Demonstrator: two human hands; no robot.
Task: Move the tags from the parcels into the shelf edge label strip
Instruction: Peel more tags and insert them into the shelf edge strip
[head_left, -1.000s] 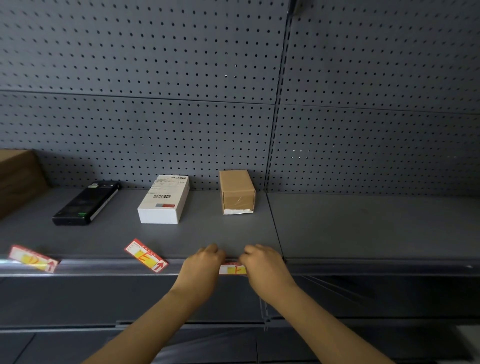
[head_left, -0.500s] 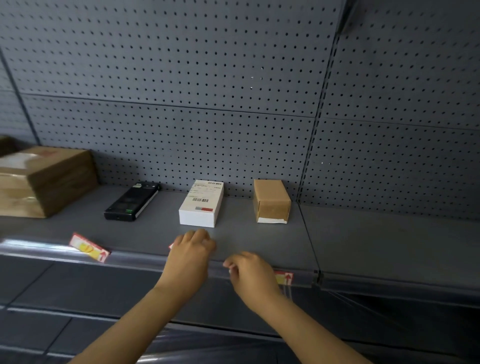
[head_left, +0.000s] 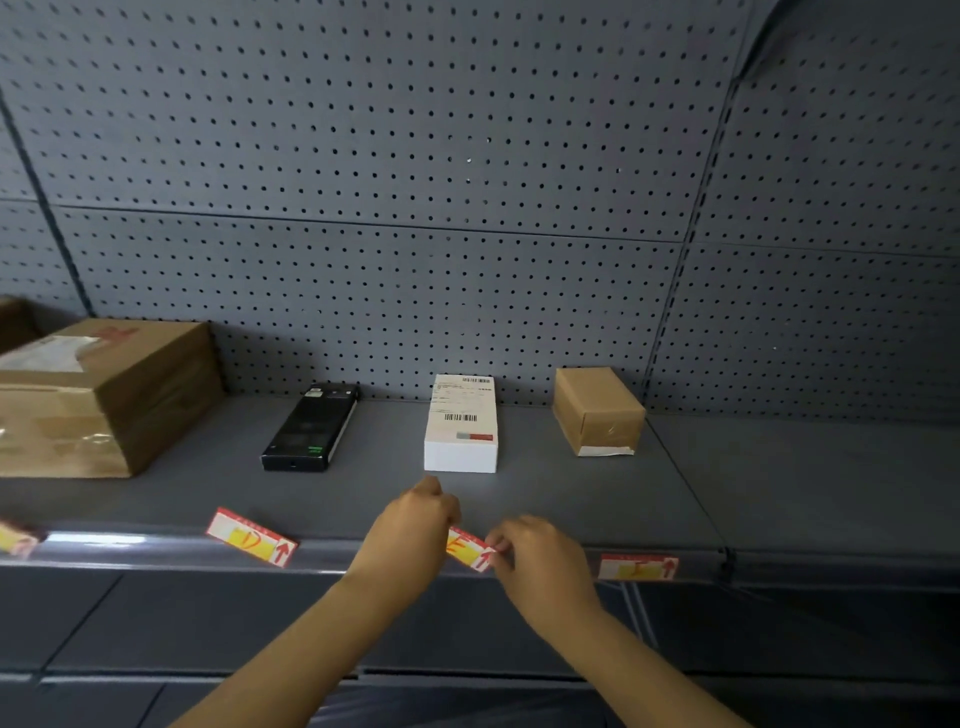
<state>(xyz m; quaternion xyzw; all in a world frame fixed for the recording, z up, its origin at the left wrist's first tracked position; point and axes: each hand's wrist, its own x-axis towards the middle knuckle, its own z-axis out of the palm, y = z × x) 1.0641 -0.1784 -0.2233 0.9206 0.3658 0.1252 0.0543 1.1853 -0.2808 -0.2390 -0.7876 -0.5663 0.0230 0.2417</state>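
Far left, a big taped cardboard box (head_left: 104, 395) is parked on the grey shelf (head_left: 779, 483), and a tag (head_left: 15, 538) is only half seen at the frame edge on the label strip (head_left: 130, 548). Next along, a black boxed device (head_left: 311, 426) is laid flat, with the "D" tag (head_left: 252, 537) resting tilted over the shelf lip in front of it, not slotted in. Then a white parcel with a shipping label (head_left: 461, 423) is stood near the pegboard back (head_left: 415, 156). Just in front of it, the "E" tag (head_left: 467, 548) is pinched at both ends: the left hand (head_left: 410, 530) is closed on its left end, the right hand (head_left: 540, 558) is nipped on its right end by the red arrow, so each grip is narrow and holding the tag, tilted, right at the strip. Further right, a small brown parcel (head_left: 597, 410) is set down, and below it a third tag (head_left: 638, 566) is seated flat in the strip.
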